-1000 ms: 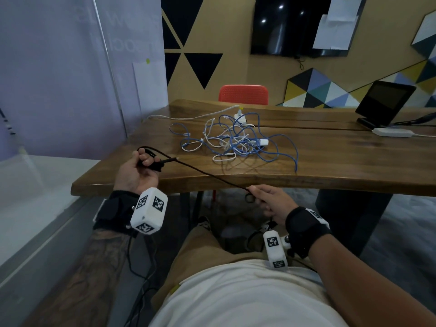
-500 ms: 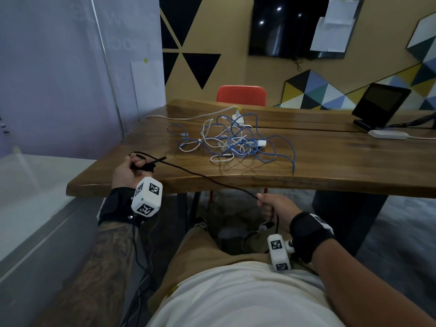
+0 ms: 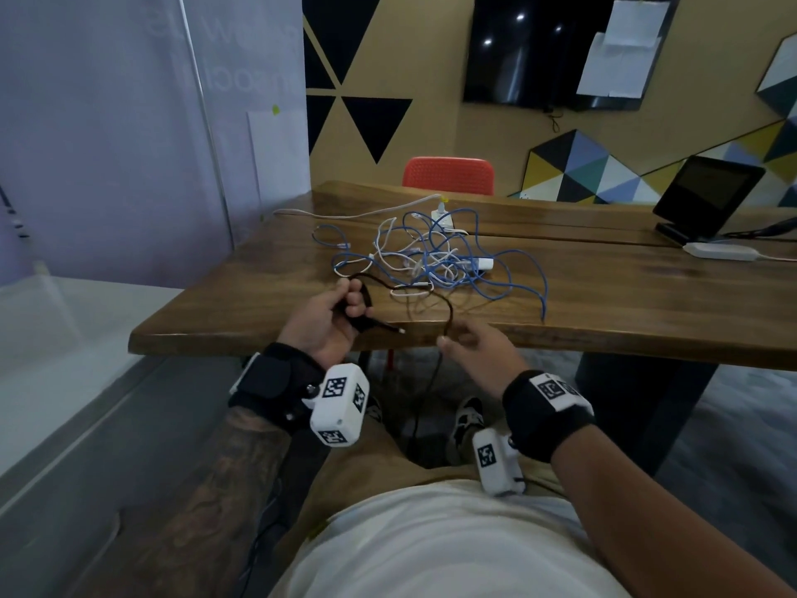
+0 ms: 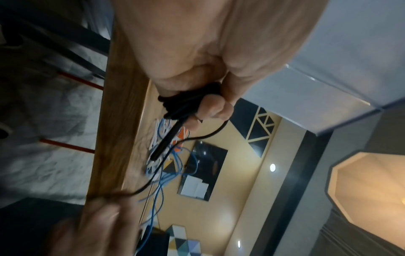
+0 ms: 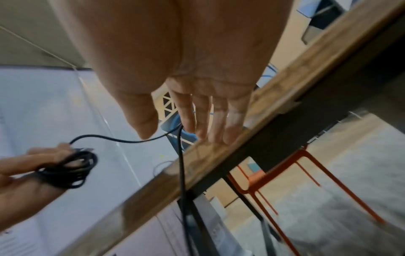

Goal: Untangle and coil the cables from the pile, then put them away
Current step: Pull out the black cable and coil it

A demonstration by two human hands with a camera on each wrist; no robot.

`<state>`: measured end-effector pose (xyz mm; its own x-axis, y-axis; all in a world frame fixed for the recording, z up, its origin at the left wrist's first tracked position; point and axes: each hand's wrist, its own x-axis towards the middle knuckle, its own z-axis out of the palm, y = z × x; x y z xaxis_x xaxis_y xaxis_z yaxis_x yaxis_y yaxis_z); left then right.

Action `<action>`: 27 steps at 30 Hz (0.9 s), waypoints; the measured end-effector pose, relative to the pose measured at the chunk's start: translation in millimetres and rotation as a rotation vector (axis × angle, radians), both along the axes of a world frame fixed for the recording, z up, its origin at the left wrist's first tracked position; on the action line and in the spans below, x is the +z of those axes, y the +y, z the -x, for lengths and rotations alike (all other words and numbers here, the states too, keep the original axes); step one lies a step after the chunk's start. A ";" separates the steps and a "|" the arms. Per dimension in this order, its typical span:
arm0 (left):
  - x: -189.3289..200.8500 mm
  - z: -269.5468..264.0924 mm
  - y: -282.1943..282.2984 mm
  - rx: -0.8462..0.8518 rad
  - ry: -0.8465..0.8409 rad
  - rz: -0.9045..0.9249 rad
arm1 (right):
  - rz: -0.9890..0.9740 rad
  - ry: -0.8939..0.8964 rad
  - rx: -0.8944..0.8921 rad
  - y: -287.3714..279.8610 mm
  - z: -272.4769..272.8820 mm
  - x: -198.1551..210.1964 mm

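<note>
My left hand (image 3: 351, 304) grips a small coil of black cable (image 3: 361, 315) just above the table's near edge; its plug end (image 3: 390, 328) sticks out to the right. The left wrist view shows the coil (image 4: 181, 104) wrapped around the fingers. From the coil the black cable arcs up over the table, then drops across my right hand (image 3: 459, 338) and hangs under the table. My right hand's fingers (image 5: 206, 121) are straight and the thumb stands apart, so the cable (image 5: 180, 155) only lies against the index finger. The tangled blue and white cable pile (image 3: 431, 261) lies further in.
The wooden table (image 3: 625, 321) carries a black tablet on a stand (image 3: 707, 196) and a white adapter (image 3: 718, 251) at the far right. A red chair (image 3: 448, 174) stands behind the table. A glass partition (image 3: 129, 144) runs along the left. My legs are under the table.
My right hand rose from below the table edge towards the left hand and loosened its pinch on the black cable. The taut cable went slack and now arcs over the table.
</note>
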<state>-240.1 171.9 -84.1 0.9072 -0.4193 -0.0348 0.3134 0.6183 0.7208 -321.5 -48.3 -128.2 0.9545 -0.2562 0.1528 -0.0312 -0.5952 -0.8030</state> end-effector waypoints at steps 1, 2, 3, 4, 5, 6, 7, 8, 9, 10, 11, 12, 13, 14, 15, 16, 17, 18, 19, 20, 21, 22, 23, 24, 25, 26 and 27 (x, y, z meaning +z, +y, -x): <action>2.0 6.4 -6.0 -0.026 -0.029 -0.020 | 0.012 -0.063 -0.014 4.2 -1.1 7.7; 3.5 11.9 -10.4 -0.047 -0.060 -0.038 | 0.023 -0.129 -0.020 6.8 -2.1 14.8; 4.4 16.4 -13.7 -0.063 -0.091 -0.059 | 0.024 -0.183 -0.012 9.3 -3.2 21.9; 5.2 20.1 -15.9 -0.076 -0.119 -0.083 | -0.007 -0.216 0.023 11.7 -4.0 29.0; 5.7 23.3 -17.6 -0.095 -0.143 -0.109 | -0.071 -0.230 0.076 13.0 -5.2 34.3; 6.2 26.4 -19.5 -0.112 -0.165 -0.136 | -0.148 -0.239 0.144 15.1 -7.3 37.2; 6.5 29.5 -21.3 -0.123 -0.185 -0.161 | -0.199 -0.242 0.201 17.0 -9.6 38.2; 6.8 32.4 -23.0 -0.129 -0.202 -0.177 | -0.234 -0.241 0.246 19.3 -9.9 39.8; 6.9 34.5 -24.2 -0.130 -0.212 -0.183 | -0.263 -0.233 0.287 20.8 -9.4 40.2; 7.2 35.9 -24.9 -0.127 -0.219 -0.186 | -0.285 -0.218 0.323 21.5 -8.3 40.2; 7.7 36.1 -24.8 -0.118 -0.226 -0.194 | -0.303 -0.197 0.343 21.5 -6.0 41.4; 7.8 35.5 -23.6 -0.106 -0.234 -0.207 | -0.307 -0.183 0.347 21.9 -1.5 45.8; 7.5 34.4 -22.2 -0.096 -0.245 -0.225 | -0.297 -0.182 0.348 21.2 0.9 49.5; 7.5 33.6 -20.5 -0.093 -0.265 -0.248 | -0.264 -0.198 0.345 20.3 2.1 53.8; 7.4 33.7 -19.3 -0.095 -0.299 -0.281 | -0.208 -0.237 0.329 18.6 1.8 58.9; 7.5 35.4 -19.3 -0.109 -0.344 -0.321 | -0.149 -0.294 0.300 16.7 -0.4 63.9; 8.0 38.6 -20.2 -0.140 -0.388 -0.356 | -0.112 -0.356 0.270 14.3 -4.3 68.0; 9.0 42.7 -21.5 -0.180 -0.416 -0.379 | -0.104 -0.402 0.247 13.2 -7.6 71.5; 10.5 46.4 -22.4 -0.224 -0.410 -0.379 | -0.107 -0.430 0.231 12.7 -11.5 72.0; 12.3 49.3 -23.2 -0.267 -0.376 -0.352 | -0.117 -0.440 0.218 13.5 -14.9 69.8; 14.6 51.3 -23.1 -0.307 -0.327 -0.303 | -0.140 -0.429 0.214 15.7 -17.4 65.2; 16.9 52.3 -22.6 -0.337 -0.279 -0.236 | -0.169 -0.405 0.221 17.4 -21.0 56.4; 17.8 50.5 -21.4 -0.343 -0.233 -0.165 | -0.198 -0.378 0.233 19.8 -23.8 46.3; 18.1 47.6 -20.1 -0.329 -0.189 -0.093 | -0.218 -0.347 0.240 21.8 -26.8 34.8; 17.2 44.2 -18.3 -0.308 -0.147 -0.030 | -0.215 -0.319 0.238 22.4 -29.0 23.7; 15.3 40.2 -16.2 -0.289 -0.109 0.018 | -0.189 -0.293 0.223 21.8 -31.1 14.5; 13.5 36.1 -14.1 -0.279 -0.079 0.049 | -0.157 -0.263 0.205 20.7 -31.0 8.3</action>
